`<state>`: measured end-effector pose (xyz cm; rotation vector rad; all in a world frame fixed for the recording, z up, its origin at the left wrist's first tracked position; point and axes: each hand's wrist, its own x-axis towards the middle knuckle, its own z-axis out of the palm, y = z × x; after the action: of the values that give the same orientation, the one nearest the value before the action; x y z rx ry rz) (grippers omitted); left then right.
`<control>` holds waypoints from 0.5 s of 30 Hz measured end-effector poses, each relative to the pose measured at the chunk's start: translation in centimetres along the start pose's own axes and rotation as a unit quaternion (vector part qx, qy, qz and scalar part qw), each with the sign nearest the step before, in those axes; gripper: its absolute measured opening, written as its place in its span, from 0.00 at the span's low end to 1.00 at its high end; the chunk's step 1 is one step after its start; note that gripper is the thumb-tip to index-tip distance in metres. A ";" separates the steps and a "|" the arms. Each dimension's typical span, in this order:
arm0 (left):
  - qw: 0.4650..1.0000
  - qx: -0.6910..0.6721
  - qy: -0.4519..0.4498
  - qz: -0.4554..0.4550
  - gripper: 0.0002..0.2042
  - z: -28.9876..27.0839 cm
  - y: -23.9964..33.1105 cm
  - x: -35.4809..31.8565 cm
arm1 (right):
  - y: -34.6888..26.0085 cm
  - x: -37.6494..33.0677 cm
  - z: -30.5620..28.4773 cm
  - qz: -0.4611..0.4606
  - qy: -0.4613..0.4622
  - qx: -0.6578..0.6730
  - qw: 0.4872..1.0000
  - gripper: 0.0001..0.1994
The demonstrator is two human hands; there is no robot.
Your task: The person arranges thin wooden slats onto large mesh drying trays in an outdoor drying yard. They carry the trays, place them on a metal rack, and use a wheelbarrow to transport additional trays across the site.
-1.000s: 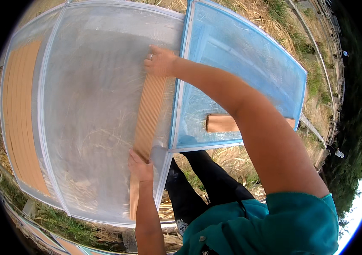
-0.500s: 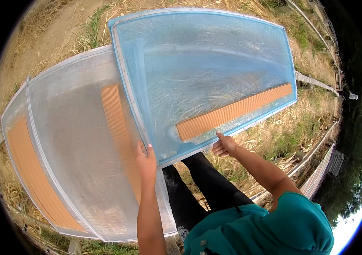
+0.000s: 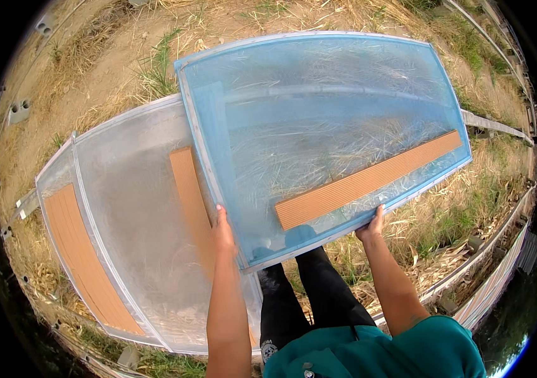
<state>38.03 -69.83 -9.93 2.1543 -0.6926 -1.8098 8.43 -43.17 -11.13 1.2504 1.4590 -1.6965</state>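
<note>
A blue mesh frame (image 3: 331, 82) with pale edge strips is tilted in front of me, partly over a grey mesh frame at its left. My right hand (image 3: 372, 228) grips its near edge, thumb on top and the other fingers beneath. My left hand (image 3: 222, 234) holds its left edge close to the near corner, most fingers hidden. On the blue mesh lies a long orange-brown ribbed strip (image 3: 369, 179), slanting up to the right. A second orange-brown strip (image 3: 194, 208) on the grey mesh frame (image 3: 123, 170) is partly covered by my left arm and the blue frame.
A wide orange-brown ribbed piece (image 3: 85, 252) lies at the grey frame's left end. Pale support rails (image 3: 498, 124) stick out at both sides. Dry straw and grass (image 3: 432, 233) cover the ground. Grey hollow blocks (image 3: 19, 111) stand far left. My legs are just below the frame.
My right hand has moved right along the near edge and closed on it. The whole view has shifted, so both frames appear lower and farther right. My left hand stays at the left edge.
</note>
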 end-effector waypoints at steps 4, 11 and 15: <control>0.989 0.075 0.095 0.084 0.29 1.1 1.8 -2.9 | -2.4 -2.7 0.8 0.027 0.001 -0.030 0.999 0.32; 0.978 0.045 0.154 0.134 0.28 -3.0 4.4 -9.4 | -3.2 -8.7 0.6 0.061 -0.061 -0.084 0.993 0.30; 0.960 -0.058 0.202 0.183 0.25 -10.1 4.9 -13.2 | -0.5 -16.5 1.9 0.113 -0.184 -0.166 0.962 0.33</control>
<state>45.29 -68.61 5.76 2.0589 -0.7946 -1.1490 14.05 -47.29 3.90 0.8323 1.2560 -1.3723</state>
